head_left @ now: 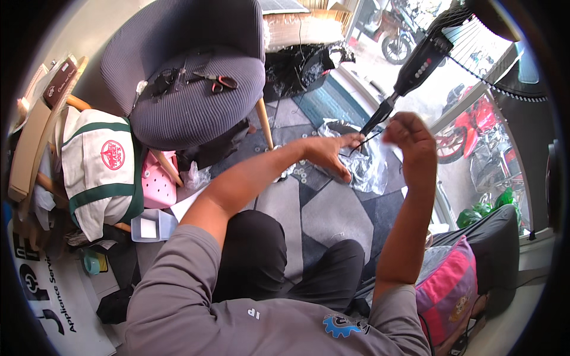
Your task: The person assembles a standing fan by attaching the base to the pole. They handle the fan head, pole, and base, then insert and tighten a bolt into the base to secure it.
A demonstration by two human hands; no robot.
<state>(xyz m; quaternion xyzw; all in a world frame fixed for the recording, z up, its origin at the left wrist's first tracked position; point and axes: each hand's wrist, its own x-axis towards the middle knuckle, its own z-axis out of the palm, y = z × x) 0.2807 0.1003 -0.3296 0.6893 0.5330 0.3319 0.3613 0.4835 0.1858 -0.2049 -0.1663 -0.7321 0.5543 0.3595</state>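
Note:
A black standing fan's slim pole (386,110) slants down in front of me, with a small button panel (420,68) higher on it. Beside the foot of the pole, my left hand (329,153) reaches out with its thumb spread away from its fingers. A thin black cord (369,141) runs past those fingertips toward my right hand (414,137). That hand is raised and curled closed, its fingertips at the cord's end and slightly blurred. Under both hands lies crumpled clear plastic wrapping (371,169); the fan's lower end is partly hidden there.
A grey ribbed chair (196,110) at the left holds scissors (217,82) and small tools. Several small rings (301,174) lie on the patterned floor mat. At the lower left are a canvas bag (101,172) and a plastic tub (153,225); the wire fan guard (481,53) is upper right.

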